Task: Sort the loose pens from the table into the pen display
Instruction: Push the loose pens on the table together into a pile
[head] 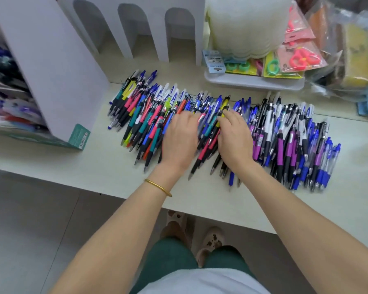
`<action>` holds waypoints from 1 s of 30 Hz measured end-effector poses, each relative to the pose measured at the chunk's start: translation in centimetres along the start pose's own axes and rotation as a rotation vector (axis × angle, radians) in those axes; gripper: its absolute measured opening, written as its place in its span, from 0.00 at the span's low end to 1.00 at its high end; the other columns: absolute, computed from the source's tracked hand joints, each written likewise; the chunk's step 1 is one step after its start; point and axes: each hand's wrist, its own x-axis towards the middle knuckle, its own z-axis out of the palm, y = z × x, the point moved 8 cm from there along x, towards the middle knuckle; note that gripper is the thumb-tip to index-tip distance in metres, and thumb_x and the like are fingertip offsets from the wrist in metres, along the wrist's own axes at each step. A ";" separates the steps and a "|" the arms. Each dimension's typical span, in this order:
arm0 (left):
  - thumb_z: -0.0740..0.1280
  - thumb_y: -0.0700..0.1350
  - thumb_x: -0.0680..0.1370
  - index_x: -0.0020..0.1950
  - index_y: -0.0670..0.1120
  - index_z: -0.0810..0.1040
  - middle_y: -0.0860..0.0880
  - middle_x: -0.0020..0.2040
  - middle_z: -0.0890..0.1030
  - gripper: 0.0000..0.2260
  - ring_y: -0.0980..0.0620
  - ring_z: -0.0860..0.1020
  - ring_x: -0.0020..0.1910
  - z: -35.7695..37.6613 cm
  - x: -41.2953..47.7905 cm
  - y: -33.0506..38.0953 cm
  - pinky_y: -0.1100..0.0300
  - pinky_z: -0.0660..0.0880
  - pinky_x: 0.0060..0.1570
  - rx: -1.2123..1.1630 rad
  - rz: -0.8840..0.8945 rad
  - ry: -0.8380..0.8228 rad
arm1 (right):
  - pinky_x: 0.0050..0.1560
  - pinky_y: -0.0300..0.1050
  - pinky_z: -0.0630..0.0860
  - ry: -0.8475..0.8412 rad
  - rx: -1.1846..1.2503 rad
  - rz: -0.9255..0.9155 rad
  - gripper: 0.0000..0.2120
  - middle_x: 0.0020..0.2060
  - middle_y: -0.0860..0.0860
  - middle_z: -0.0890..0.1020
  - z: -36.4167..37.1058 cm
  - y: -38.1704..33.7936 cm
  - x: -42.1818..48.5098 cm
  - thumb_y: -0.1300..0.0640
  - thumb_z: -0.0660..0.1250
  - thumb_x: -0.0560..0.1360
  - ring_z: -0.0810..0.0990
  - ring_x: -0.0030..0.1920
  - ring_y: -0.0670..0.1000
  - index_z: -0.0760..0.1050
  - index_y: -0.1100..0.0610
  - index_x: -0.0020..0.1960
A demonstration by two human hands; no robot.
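A wide heap of loose pens (140, 124) in pink, teal, blue, purple and black covers the white table (72, 166). My left hand (180, 139) lies palm down on the middle of the heap, fingers spread over the pens. My right hand (235, 136) rests beside it, fingertips touching a yellow and black pen (224, 107). Neither hand clearly grips a pen. The pen display (51, 66), a tall white box, stands at the left; its open shelves hold blurred pens (11, 109).
White arched dividers (136, 28) stand at the back. A white tray (253, 81) with packaged scissors and tape sits back right, under a translucent stack (246, 24). Plastic bags of goods (348, 56) crowd the far right. The table's front edge runs near my wrists.
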 end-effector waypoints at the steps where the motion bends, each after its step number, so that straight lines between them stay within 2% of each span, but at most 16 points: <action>1: 0.62 0.37 0.78 0.60 0.38 0.77 0.41 0.51 0.79 0.12 0.44 0.75 0.49 -1.6 1.0 -1.8 0.53 0.74 0.48 0.010 -0.038 0.071 | 0.73 0.56 0.61 0.024 0.022 -0.003 0.21 0.66 0.62 0.74 -0.1 -0.8 0.5 0.73 0.61 0.73 0.68 0.70 0.61 0.74 0.65 0.64; 3: 0.61 0.38 0.78 0.63 0.39 0.75 0.41 0.58 0.77 0.14 0.43 0.74 0.56 -4.0 2.9 -7.7 0.52 0.70 0.57 0.026 -0.235 0.147 | 0.71 0.58 0.65 0.060 0.070 -0.040 0.20 0.63 0.63 0.76 -0.2 -3.3 2.0 0.74 0.63 0.71 0.71 0.67 0.62 0.75 0.66 0.62; 4: 0.60 0.40 0.79 0.66 0.39 0.73 0.41 0.62 0.75 0.15 0.43 0.72 0.61 -4.6 3.7 -10.9 0.52 0.67 0.60 0.029 -0.349 0.133 | 0.70 0.57 0.66 0.074 0.089 -0.065 0.19 0.62 0.63 0.77 -0.1 -4.8 2.7 0.73 0.64 0.70 0.72 0.66 0.62 0.75 0.66 0.61; 7: 0.57 0.48 0.82 0.74 0.41 0.63 0.39 0.73 0.65 0.22 0.40 0.62 0.72 -3.6 5.0 -18.9 0.46 0.59 0.70 0.027 -0.564 -0.074 | 0.69 0.57 0.66 0.085 0.148 -0.161 0.17 0.61 0.60 0.77 0.5 -10.0 4.4 0.64 0.66 0.72 0.73 0.65 0.61 0.76 0.63 0.60; 10: 0.52 0.58 0.82 0.78 0.44 0.55 0.38 0.78 0.55 0.28 0.39 0.53 0.77 -1.3 5.7 -22.6 0.43 0.51 0.74 0.018 -0.612 -0.286 | 0.72 0.63 0.57 -0.071 0.082 -0.240 0.25 0.69 0.56 0.71 3.5 -14.5 5.0 0.44 0.63 0.75 0.65 0.72 0.61 0.71 0.54 0.68; 12: 0.51 0.62 0.81 0.79 0.49 0.52 0.40 0.78 0.54 0.30 0.38 0.54 0.76 0.1 6.4 -23.0 0.42 0.52 0.72 0.034 -0.569 -0.361 | 0.72 0.68 0.52 -0.162 -0.055 -0.260 0.32 0.73 0.54 0.66 5.8 -15.7 5.2 0.33 0.59 0.72 0.59 0.74 0.61 0.67 0.49 0.71; 14: 0.51 0.63 0.80 0.79 0.52 0.52 0.42 0.77 0.58 0.30 0.38 0.59 0.73 1.1 6.6 -22.6 0.42 0.56 0.70 0.068 -0.497 -0.391 | 0.71 0.70 0.50 -0.230 -0.149 -0.252 0.36 0.75 0.54 0.63 7.2 -15.6 5.4 0.30 0.58 0.71 0.56 0.75 0.62 0.65 0.48 0.73; 16: 0.53 0.63 0.79 0.78 0.53 0.56 0.44 0.75 0.63 0.29 0.39 0.62 0.70 1.4 6.4 -22.0 0.44 0.60 0.67 0.098 -0.440 -0.374 | 0.71 0.70 0.50 -0.258 -0.168 -0.235 0.36 0.75 0.53 0.62 7.7 -15.0 5.6 0.30 0.58 0.71 0.56 0.75 0.62 0.64 0.47 0.73; 21: 0.55 0.60 0.80 0.74 0.53 0.64 0.46 0.72 0.68 0.24 0.40 0.66 0.66 1.3 5.5 -21.4 0.46 0.64 0.62 0.093 -0.406 -0.292 | 0.73 0.64 0.54 -0.214 -0.118 -0.195 0.26 0.72 0.55 0.67 7.0 -13.7 6.3 0.39 0.60 0.74 0.60 0.74 0.59 0.70 0.50 0.67; 25: 0.55 0.59 0.81 0.75 0.53 0.64 0.48 0.72 0.68 0.24 0.41 0.66 0.66 1.1 4.2 -20.5 0.47 0.63 0.62 0.038 -0.441 -0.268 | 0.68 0.59 0.65 -0.108 -0.057 -0.196 0.18 0.63 0.59 0.76 6.3 -12.9 7.0 0.50 0.59 0.75 0.70 0.66 0.61 0.75 0.56 0.60; 28: 0.54 0.62 0.80 0.75 0.52 0.62 0.48 0.73 0.67 0.26 0.41 0.65 0.67 1.2 3.4 -19.8 0.47 0.62 0.64 -0.011 -0.469 -0.269 | 0.61 0.55 0.69 -0.061 -0.040 -0.217 0.17 0.56 0.57 0.78 5.9 -12.8 7.6 0.51 0.55 0.76 0.74 0.60 0.61 0.77 0.58 0.56; 30: 0.51 0.67 0.77 0.76 0.52 0.61 0.47 0.72 0.67 0.32 0.41 0.65 0.67 1.1 3.0 -19.0 0.47 0.63 0.63 -0.025 -0.475 -0.275 | 0.59 0.54 0.69 -0.038 -0.035 -0.233 0.17 0.53 0.55 0.79 5.5 -12.7 7.9 0.50 0.55 0.77 0.75 0.57 0.60 0.77 0.58 0.55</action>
